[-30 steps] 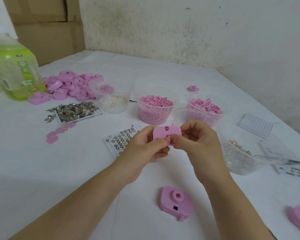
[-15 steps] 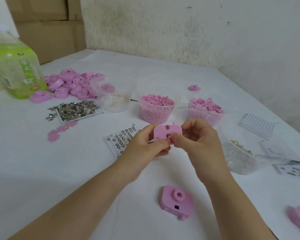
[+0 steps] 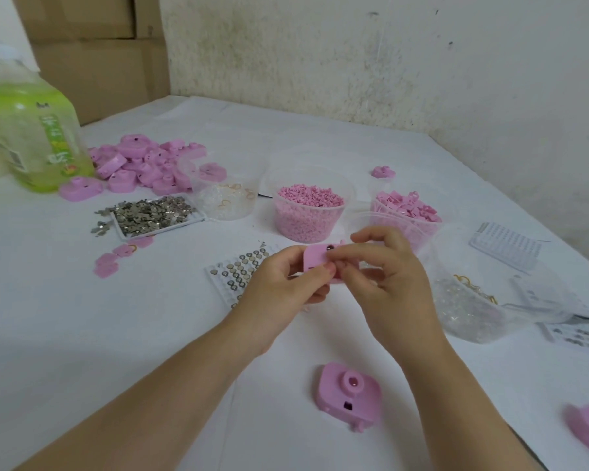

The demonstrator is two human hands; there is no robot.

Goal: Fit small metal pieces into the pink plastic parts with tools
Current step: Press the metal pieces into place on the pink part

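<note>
Your left hand (image 3: 279,287) grips the pink part (image 3: 315,263) above the table (image 3: 65,334), thumb and fingers curled round it. Your right hand (image 3: 388,283) pinches its near face between thumb and forefinger (anything under those tips is hidden). The left hand covers a corner of the tray of round cells (image 3: 238,270). The tub of pink granules (image 3: 308,215) stands just behind the hands. The metal pieces (image 3: 150,215) lie heaped well to the left. A second pink shell (image 3: 347,389) lies between your forearms.
</note>
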